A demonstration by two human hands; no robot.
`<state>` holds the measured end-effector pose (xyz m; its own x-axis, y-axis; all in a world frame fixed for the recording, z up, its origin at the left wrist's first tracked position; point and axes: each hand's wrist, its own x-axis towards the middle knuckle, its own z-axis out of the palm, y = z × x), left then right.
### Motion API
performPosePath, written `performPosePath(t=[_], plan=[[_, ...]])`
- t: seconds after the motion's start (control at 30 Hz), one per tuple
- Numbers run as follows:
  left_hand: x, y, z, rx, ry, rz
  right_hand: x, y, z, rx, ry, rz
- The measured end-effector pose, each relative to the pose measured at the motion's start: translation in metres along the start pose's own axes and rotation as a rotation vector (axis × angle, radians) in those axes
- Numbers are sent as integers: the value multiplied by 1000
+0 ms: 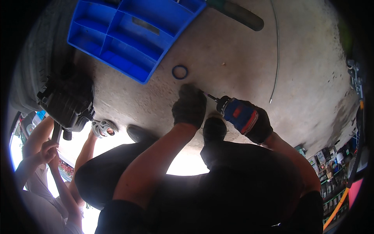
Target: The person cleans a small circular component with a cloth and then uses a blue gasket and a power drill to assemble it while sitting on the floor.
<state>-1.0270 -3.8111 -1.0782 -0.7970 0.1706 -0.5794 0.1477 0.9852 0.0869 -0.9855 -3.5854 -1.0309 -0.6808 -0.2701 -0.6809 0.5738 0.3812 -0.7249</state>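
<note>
My right hand (260,123), in a dark glove, is wrapped round a blue and red cordless drill (237,115). The drill lies tilted, with its thin bit (210,96) pointing up and left. The bit's tip reaches the fingers of my left hand (189,105), also in a dark glove. That hand is closed near the tip; whatever its fingers hold is hidden. Just beyond my left hand, a dark blue ring (173,71) lies flat on the concrete floor. Farther off to the left sits a blue compartment tray (106,62), cut off by the upper edge.
A dark cylindrical bar (243,18) juts out beside the tray. On the right, a thin grey rod (277,54) lies along the floor. Left are a tyre (33,66), a black ribbed part (68,99) and another person's hands (48,151). An orange hose (337,206) hangs at lower right.
</note>
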Motion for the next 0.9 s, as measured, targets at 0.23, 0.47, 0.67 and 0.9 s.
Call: performPosePath(t=[0.23, 0.47, 0.67, 0.9], plan=[[1, -1, -10, 40, -93, 67, -5, 1, 4, 291, 31, 138], [1, 1, -7, -83, -118, -53, -5, 1, 6, 1210, 22, 465], [1, 1, -3, -48, -78, -40, -3, -2, 7, 889, -3, 359], [-1, -4, 5, -37, 4, 32, -2, -5, 5, 1356, -17, 395]])
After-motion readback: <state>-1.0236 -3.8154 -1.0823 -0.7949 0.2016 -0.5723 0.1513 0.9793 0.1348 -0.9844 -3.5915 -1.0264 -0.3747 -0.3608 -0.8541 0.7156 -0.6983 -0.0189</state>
